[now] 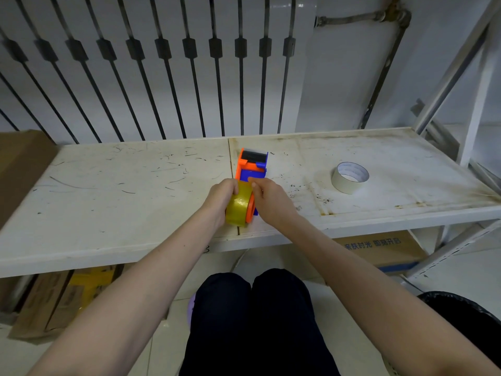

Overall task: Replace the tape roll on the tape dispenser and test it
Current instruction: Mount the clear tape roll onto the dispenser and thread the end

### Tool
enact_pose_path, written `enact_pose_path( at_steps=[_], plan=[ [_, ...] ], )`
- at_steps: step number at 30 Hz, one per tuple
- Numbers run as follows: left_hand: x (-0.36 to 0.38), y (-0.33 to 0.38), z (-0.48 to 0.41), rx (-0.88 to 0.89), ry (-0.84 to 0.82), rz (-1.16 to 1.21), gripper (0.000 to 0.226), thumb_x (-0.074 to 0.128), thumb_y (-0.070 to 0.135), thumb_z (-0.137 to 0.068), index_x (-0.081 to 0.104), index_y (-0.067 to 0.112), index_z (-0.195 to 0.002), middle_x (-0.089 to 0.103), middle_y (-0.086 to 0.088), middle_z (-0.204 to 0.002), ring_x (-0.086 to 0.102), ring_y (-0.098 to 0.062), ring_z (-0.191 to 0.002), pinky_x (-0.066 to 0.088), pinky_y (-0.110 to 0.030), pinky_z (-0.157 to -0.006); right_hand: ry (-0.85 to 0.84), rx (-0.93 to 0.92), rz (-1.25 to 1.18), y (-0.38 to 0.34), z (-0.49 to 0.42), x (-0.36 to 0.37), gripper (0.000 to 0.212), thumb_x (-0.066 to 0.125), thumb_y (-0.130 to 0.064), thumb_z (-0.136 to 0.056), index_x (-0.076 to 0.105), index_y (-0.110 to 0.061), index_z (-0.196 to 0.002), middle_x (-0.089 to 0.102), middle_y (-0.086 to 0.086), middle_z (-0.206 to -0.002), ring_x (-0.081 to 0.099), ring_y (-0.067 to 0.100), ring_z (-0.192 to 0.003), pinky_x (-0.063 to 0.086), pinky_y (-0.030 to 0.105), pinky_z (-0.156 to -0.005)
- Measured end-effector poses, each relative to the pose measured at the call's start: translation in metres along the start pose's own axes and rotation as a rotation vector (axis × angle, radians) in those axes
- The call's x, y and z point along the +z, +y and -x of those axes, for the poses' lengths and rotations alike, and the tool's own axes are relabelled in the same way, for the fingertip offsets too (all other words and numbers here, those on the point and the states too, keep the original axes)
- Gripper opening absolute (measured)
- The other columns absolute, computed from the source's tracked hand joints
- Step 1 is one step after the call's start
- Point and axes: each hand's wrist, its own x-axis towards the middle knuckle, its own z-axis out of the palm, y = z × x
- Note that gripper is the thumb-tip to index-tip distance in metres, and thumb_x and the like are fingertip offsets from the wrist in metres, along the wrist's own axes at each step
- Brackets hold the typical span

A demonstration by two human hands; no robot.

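Note:
An orange and blue tape dispenser (252,166) lies on the white shelf board (135,185), its black roller end pointing away from me. A yellowish clear tape roll (238,206) sits at its near end on an orange hub. My left hand (221,198) wraps around the roll's left side. My right hand (267,198) presses against the roll's right side and the dispenser body, thumb and fingertip pinched at the roll's top edge. A second roll, white tape (349,177), lies flat on the shelf to the right, apart from both hands.
The shelf's front edge (162,256) runs just above my knees (254,308). Cardboard boxes (48,299) sit under the shelf at left and right. A radiator (162,63) stands behind. A metal rack frame (461,90) rises at right, and a black bin (466,313) is at lower right.

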Motion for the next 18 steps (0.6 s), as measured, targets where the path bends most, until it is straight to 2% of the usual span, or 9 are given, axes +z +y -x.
enact_pose_path(
  at_steps=[3,5,10,15,18],
  plan=[
    [-0.002,0.003,0.007,-0.01,-0.015,0.036,0.022,0.041,0.012,-0.079,0.05,0.012,-0.099,0.057,-0.011,-0.086,0.057,-0.027,-0.077,0.05,-0.039,-0.076,-0.001,0.001,0.008,0.0,-0.001,0.0,0.04,0.028,-0.033,-0.102,0.053,-0.015,-0.126,0.061,0.009,-0.119,0.058,0.021,-0.104,0.046,0.031,-0.087],
    [-0.003,0.005,0.008,-0.019,-0.03,0.054,0.013,0.041,0.015,-0.08,0.051,0.014,-0.089,0.059,-0.011,-0.083,0.058,-0.027,-0.073,0.05,-0.037,-0.073,-0.002,0.002,0.01,-0.002,-0.001,0.0,0.039,0.028,-0.033,-0.102,0.053,-0.014,-0.125,0.062,0.01,-0.116,0.058,0.02,-0.1,0.046,0.031,-0.084],
    [0.001,0.003,0.0,-0.015,0.0,0.022,0.03,0.042,0.016,-0.073,0.052,0.014,-0.101,0.059,-0.014,-0.098,0.057,-0.033,-0.089,0.048,-0.045,-0.09,-0.007,0.003,0.027,-0.003,0.001,-0.001,0.039,0.027,-0.032,-0.102,0.054,-0.012,-0.123,0.062,0.011,-0.114,0.059,0.021,-0.099,0.044,0.029,-0.081],
    [0.001,-0.001,0.004,0.005,0.053,0.079,0.018,0.037,0.013,-0.079,0.052,0.012,-0.09,0.057,-0.013,-0.086,0.055,-0.028,-0.07,0.048,-0.033,-0.065,-0.01,0.006,0.066,-0.009,0.003,-0.002,0.035,0.029,-0.029,-0.101,0.055,-0.012,-0.118,0.063,0.011,-0.11,0.06,0.023,-0.098,0.048,0.035,-0.084],
    [0.003,-0.002,0.007,-0.001,0.061,0.1,0.013,0.037,0.011,-0.084,0.049,0.015,-0.083,0.055,-0.011,-0.082,0.053,-0.024,-0.068,0.046,-0.031,-0.06,-0.013,0.01,0.092,-0.011,0.005,-0.004,0.035,0.03,-0.03,-0.101,0.054,-0.013,-0.12,0.062,0.01,-0.111,0.06,0.023,-0.099,0.047,0.035,-0.084]
  ],
)
